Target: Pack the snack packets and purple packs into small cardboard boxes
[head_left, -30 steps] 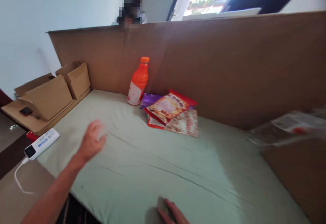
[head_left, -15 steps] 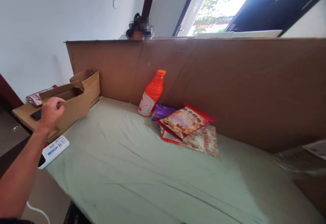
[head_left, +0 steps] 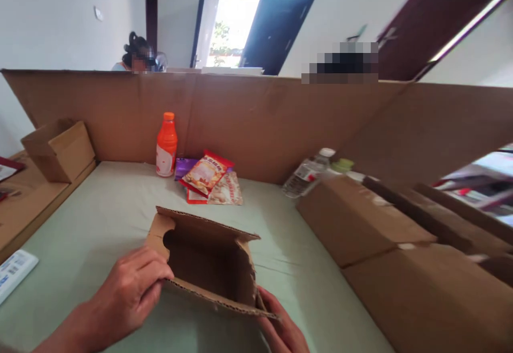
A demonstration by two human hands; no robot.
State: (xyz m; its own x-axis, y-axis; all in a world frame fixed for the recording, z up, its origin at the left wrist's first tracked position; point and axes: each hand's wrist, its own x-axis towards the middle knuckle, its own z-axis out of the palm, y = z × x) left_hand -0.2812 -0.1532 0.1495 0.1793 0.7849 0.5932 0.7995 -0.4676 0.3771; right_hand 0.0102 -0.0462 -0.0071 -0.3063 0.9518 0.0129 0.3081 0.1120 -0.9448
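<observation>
An open-topped cardboard box [head_left: 208, 283] is held between my two hands above the green cloth. My left hand [head_left: 132, 289] pinches its near left corner, beside a rounded cutout in the end panel. Around the right end, my right hand [head_left: 282, 323] grips the lower corner, its fingers partly behind the cardboard. The box's inside is dark, with nothing visible in it. Beyond it, an orange bottle [head_left: 166, 144] stands upright near the cardboard wall. Next to the bottle lie a purple packet [head_left: 185, 167], a red snack packet [head_left: 206, 174] and a beige packet [head_left: 228, 188].
Another small box [head_left: 66, 150] stands on cardboard at the left, with a white device [head_left: 16, 273] nearer. Large boxes [head_left: 368, 219] line the right, beside a tilted clear bottle [head_left: 306, 174]. A tall cardboard wall [head_left: 248, 123] crosses the back; people's heads show beyond.
The view has swung right. My left hand has left the left-side cardboard and now holds a box over the cloth; my right hand has come into view on its other end.
</observation>
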